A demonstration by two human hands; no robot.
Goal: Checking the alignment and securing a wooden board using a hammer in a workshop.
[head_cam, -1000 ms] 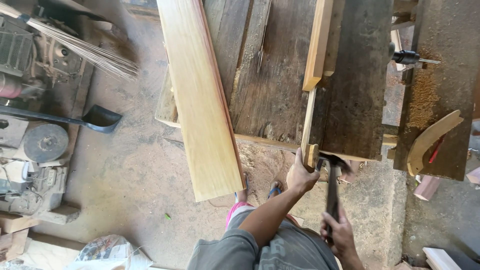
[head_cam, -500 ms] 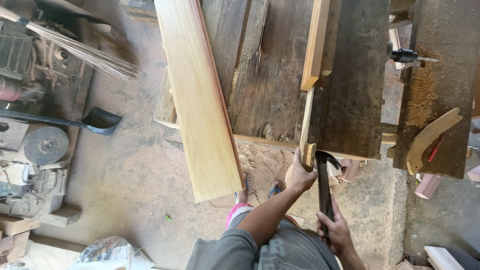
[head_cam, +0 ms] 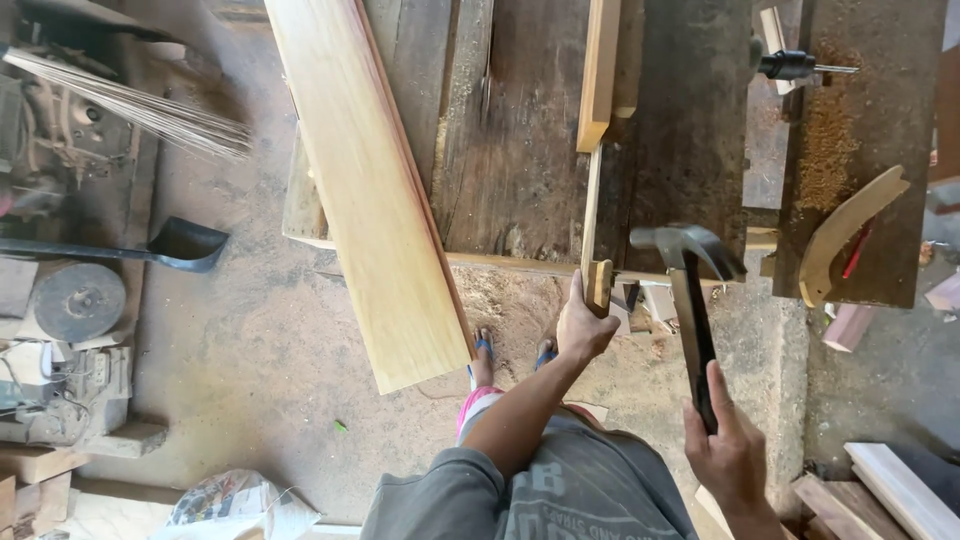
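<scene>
Item, centre of the frame: left hand (head_cam: 583,325), clenched round the near end of a thin wooden strip (head_cam: 591,215) that ran up across the dark workbench (head_cam: 520,150) to a thicker pale batten (head_cam: 600,70) at the top edge; the strip's small end block (head_cam: 599,285) stood just at the bench's front edge, touching the fingers. Item, lower right: right hand (head_cam: 730,450), closed on the black handle of a claw hammer (head_cam: 690,300). A second before, the hammer had hung low beside the strip's end, its head close against the block; half a second before, it sat there yet — by this moment it had swung out to the right and risen, head level with the bench edge and well apart from the strip. Judged: a drawn-back stroke between blows on the strip's end, the holding hand unmoved. Also present — a broad light plank (head_cam: 365,190) leaning left of centre, a curved wooden piece (head_cam: 850,235) on the right bench by a heap of sawdust (head_cam: 825,140), a dustpan (head_cam: 180,243) at left.
</scene>
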